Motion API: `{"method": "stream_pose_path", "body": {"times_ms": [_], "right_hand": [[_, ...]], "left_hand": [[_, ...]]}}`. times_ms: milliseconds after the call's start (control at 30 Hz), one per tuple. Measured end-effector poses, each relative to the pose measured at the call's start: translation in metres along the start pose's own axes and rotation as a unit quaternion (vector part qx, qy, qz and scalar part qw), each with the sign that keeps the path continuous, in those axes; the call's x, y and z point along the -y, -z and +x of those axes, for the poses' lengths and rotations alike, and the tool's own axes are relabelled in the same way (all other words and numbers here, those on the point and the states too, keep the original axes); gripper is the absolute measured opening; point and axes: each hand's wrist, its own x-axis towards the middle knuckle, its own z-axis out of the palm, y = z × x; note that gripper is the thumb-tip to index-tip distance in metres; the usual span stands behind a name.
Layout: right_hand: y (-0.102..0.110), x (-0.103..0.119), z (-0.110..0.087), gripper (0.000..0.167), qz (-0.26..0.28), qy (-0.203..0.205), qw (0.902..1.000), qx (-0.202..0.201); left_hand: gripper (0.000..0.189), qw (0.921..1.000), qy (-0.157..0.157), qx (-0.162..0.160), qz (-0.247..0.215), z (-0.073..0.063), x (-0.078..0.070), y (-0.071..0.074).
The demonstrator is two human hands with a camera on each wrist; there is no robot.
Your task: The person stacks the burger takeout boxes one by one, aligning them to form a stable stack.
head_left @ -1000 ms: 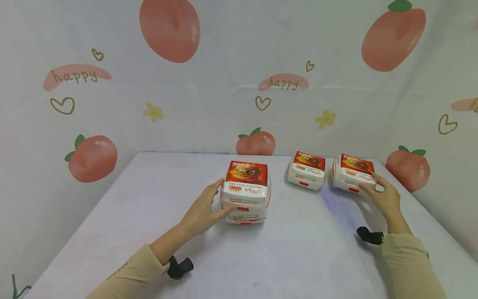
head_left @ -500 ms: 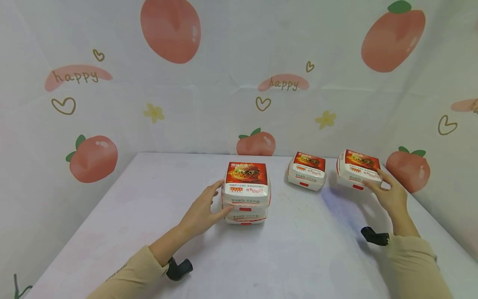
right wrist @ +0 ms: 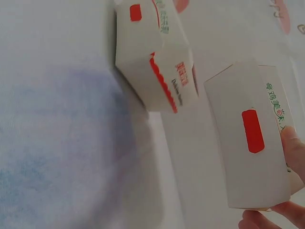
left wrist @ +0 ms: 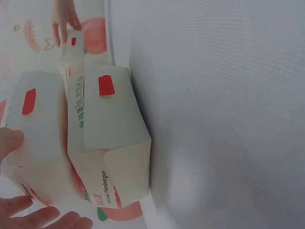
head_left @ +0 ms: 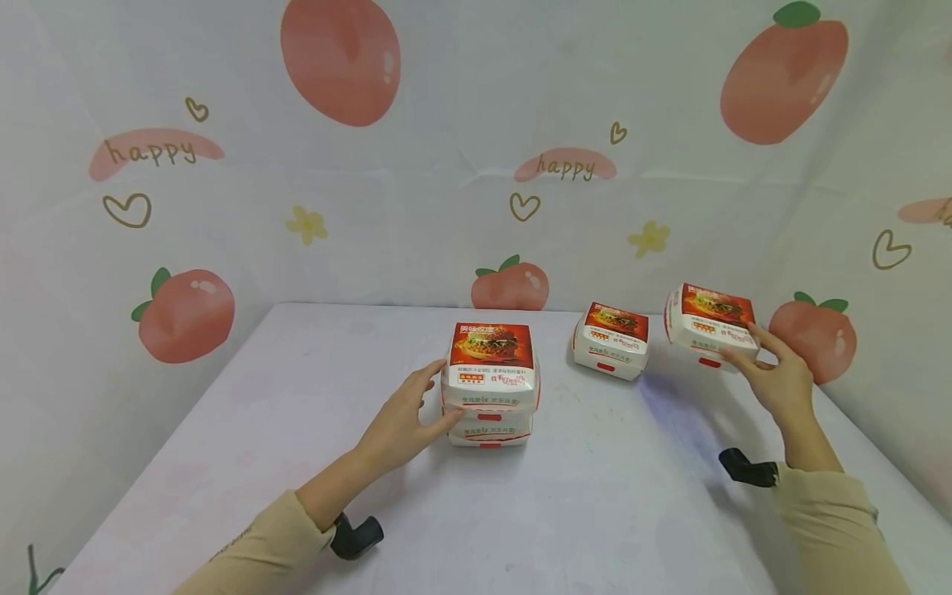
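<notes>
In the head view, two burger boxes are stacked mid-table: an upper burger box (head_left: 491, 368) with a red burger picture on its lid, and a lower burger box (head_left: 494, 428). My left hand (head_left: 397, 417) grips the upper one at its left side, thumb at the front, fingers along the side. At the back right, my right hand (head_left: 777, 376) holds another burger box (head_left: 710, 322) by its right end, raised above the table. The right wrist view shows the thumb on this box (right wrist: 252, 138) and fingers beneath. A further burger box (head_left: 611, 339) stands just left of it.
The white table (head_left: 595, 512) ends at a cloth backdrop (head_left: 416, 207) printed with peaches, hearts and "happy". A purple-blue smudge (head_left: 673, 413) marks the tabletop at right. Black wrist mounts (head_left: 357, 537) stick out from both sleeves.
My right hand has lifted its burger box off the table, first slightly right, then up and a little back left. The left hand and the stack have stayed put.
</notes>
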Motion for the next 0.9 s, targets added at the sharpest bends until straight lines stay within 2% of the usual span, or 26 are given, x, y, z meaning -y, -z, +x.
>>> {"method": "stream_pose_path", "body": {"times_ms": [300,633,900], "right_hand": [[0.001,0.017,-0.001,0.070,0.010,0.015,0.9998,0.006],[0.004,0.048,-0.007,0.070,0.017,0.039,0.9990,0.014],[0.003,0.064,-0.011,0.071,0.010,0.045,0.9985,0.029]], "left_hand": [[0.072,1.0000,-0.002,-0.002,0.000,0.000,0.001,-0.001],[0.072,0.9999,-0.012,-0.006,0.002,-0.001,-0.001,0.000],[0.071,1.0000,-0.001,-0.004,0.006,-0.001,-0.001,0.000]]}}
